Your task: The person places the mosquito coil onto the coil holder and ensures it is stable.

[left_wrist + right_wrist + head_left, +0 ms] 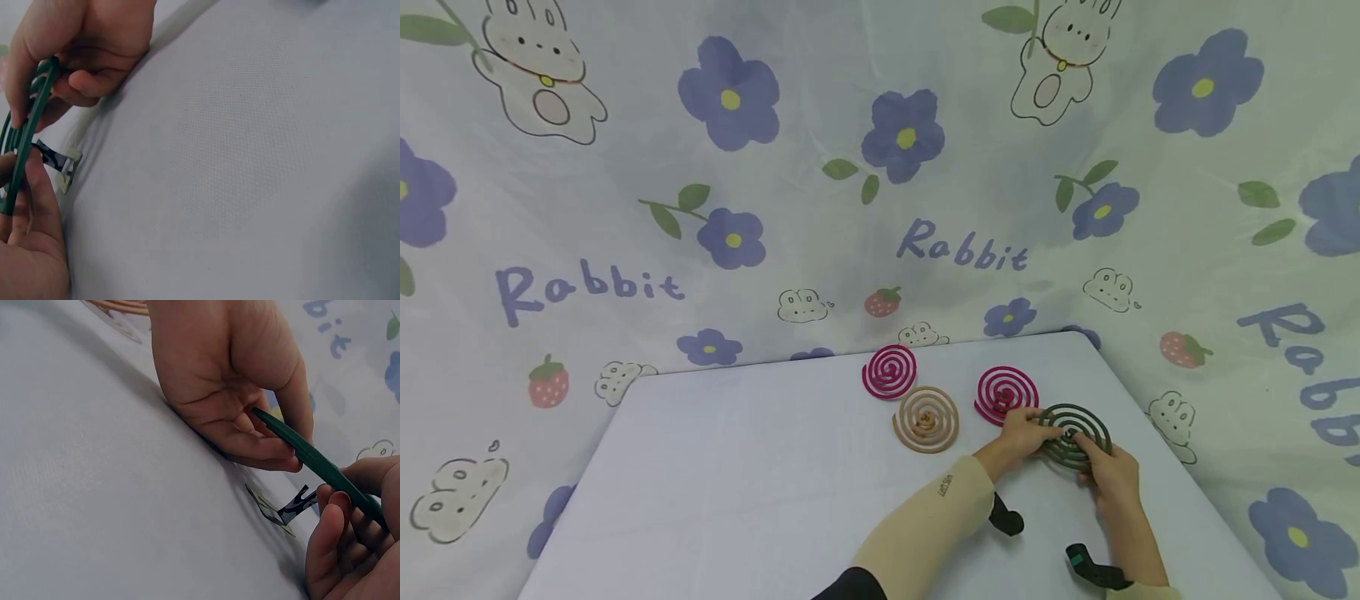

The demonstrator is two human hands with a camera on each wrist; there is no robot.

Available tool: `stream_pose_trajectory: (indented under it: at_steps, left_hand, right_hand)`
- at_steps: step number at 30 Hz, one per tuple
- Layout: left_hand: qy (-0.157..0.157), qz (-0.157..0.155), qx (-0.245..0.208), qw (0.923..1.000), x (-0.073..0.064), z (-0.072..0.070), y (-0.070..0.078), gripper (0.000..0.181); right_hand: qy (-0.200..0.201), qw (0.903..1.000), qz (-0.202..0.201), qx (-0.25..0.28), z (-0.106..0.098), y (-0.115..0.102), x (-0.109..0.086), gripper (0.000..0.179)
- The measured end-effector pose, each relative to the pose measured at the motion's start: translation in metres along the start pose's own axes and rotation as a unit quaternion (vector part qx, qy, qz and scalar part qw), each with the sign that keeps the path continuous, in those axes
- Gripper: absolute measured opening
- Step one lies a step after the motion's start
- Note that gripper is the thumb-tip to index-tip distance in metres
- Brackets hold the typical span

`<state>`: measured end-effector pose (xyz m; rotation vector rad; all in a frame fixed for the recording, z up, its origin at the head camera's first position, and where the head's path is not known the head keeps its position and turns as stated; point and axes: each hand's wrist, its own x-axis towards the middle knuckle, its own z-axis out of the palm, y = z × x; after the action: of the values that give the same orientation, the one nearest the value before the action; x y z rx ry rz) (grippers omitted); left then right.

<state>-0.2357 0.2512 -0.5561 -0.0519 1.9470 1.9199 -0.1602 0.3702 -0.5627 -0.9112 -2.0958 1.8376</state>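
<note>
A dark green mosquito coil (1097,417) is held by both hands above the right part of the table. My left hand (1018,432) grips its left edge, the thumb lying over the top toward the centre. My right hand (1116,477) grips the right and near side, its thumb also reaching to the middle. Both wrist views show the coil edge-on and tilted, the right wrist view with my left hand (362,544)-side fingers hard to tell apart. Below the coil a small folded metal stand (299,506) sticks out near the fingertips.
Two magenta coils stand near, one (890,372) at the table's back edge and one (1007,395) just behind my left hand. A tan coil (926,419) lies left of the hands. The white table (737,483) meets a patterned cloth (820,208) behind.
</note>
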Motion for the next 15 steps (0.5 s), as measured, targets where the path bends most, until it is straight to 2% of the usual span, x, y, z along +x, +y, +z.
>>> stream_pose_trajectory:
  at_steps: [10, 15]
  left_hand:
    - [-0.001, -0.003, -0.001, 1.0, -0.0008, -0.0038, 0.0015, 0.021]
    - [-0.002, -0.003, 0.006, 1.0, -0.0015, -0.0002, 0.0003, 0.02]
  right_hand:
    - [0.002, 1.0, 0.009, 0.002, 0.0039, -0.0002, 0.0034, 0.053]
    - [0.001, 0.9999, 0.014, -0.004, 0.0001, 0.0025, 0.004, 0.053]
